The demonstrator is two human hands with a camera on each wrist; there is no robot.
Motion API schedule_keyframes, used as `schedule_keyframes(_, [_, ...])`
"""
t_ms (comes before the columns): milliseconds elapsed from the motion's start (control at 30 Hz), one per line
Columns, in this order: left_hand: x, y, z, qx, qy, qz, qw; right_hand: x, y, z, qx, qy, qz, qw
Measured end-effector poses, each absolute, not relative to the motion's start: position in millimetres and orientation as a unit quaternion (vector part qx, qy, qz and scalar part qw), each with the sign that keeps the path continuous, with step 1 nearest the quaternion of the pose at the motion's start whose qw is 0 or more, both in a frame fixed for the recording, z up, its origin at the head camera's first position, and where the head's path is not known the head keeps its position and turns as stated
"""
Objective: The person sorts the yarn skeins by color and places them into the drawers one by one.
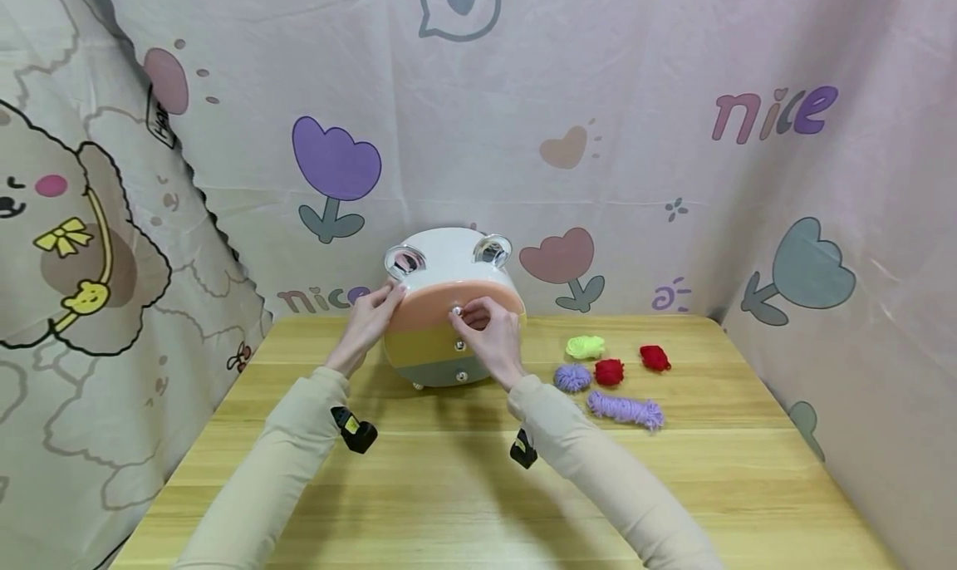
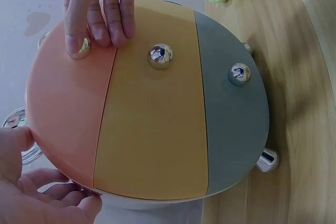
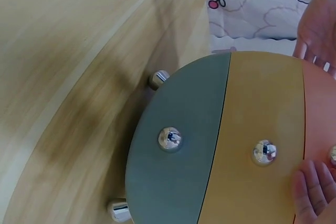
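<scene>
A small rounded cabinet (image 1: 423, 350) with a white shell stands on the table. Its front has a pink drawer (image 2: 68, 103), a yellow drawer (image 2: 152, 129) and a grey-green drawer (image 2: 233, 124), each with a silver knob. Between thumb and index finger, my right hand (image 1: 492, 335) pinches the top knob (image 2: 81, 50) on the pink drawer; its other fingers lie near the pink-yellow seam. My left hand (image 1: 366, 321) rests against the cabinet's upper left side, thumb at the pink edge, below a silver ring-shaped ear (image 1: 404, 261). All drawers look flush with the front.
Right of the cabinet lie a lime yarn bundle (image 1: 585, 347), a purple yarn ball (image 1: 571, 377), two red yarn balls (image 1: 609, 372) and a long purple yarn skein (image 1: 625, 410). Printed curtains (image 1: 643, 71) hang behind and beside the wooden table (image 1: 449, 487).
</scene>
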State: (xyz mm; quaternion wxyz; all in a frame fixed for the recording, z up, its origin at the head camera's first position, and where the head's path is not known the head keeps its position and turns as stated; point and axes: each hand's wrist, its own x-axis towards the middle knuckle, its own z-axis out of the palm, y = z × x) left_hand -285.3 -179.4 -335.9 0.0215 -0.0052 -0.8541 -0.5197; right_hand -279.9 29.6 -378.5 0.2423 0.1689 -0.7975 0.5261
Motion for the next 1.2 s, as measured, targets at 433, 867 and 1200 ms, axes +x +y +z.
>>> schedule_keyframes(433, [-285.3, -179.6, -336.4, -0.011, -0.855, -0.519, 0.021, -282.9, 25.7, -381.4, 0.152, -0.794, 0.530, 0.257])
schedule_keyframes(867, [-286.7, -180.2, -336.1, -0.005, -0.846, -0.532, 0.017, -278.7, 19.3, -378.9, 0.132, -0.777, 0.561, 0.254])
schedule_keyframes(1200, [-286.5, -181.6, -335.8, -0.014, -0.849, -0.527, 0.018, -271.9, 24.0, -381.2, 0.149, -0.770, 0.571, 0.243])
